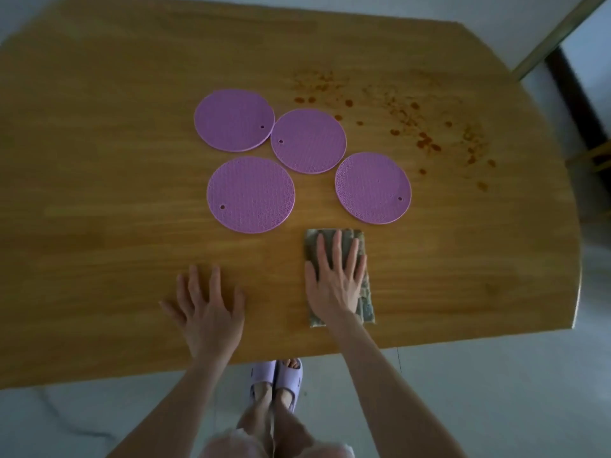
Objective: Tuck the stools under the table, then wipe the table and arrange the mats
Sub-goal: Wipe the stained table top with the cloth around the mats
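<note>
lilac slippers (276, 380), two of them, stand on the pale floor (479, 408) just below the near edge of the wooden table (99, 226). on the table two bare hands lie flat near that edge. the left hand (206, 312) rests on bare wood, fingers straight and spread, holding nothing. the right hand (334, 279) presses with straight fingers on one folded grey-green cloth (366, 304), which shows past the fingertips and along the hand's right side.

beyond the hands lie four round purple mats, each with a small hole near its rim. the near-left mat (250, 194) lies alone. the near-right mat (373, 187) sits just past the cloth's far end, apart from it. farther on, the middle mat (308, 141) and the far-left mat (234, 120) touch at their rims.

right of the mats and beyond them, reddish-brown stains (413, 127) speckle the wood toward the right edge, well apart from the cloth. the room is dim.
</note>
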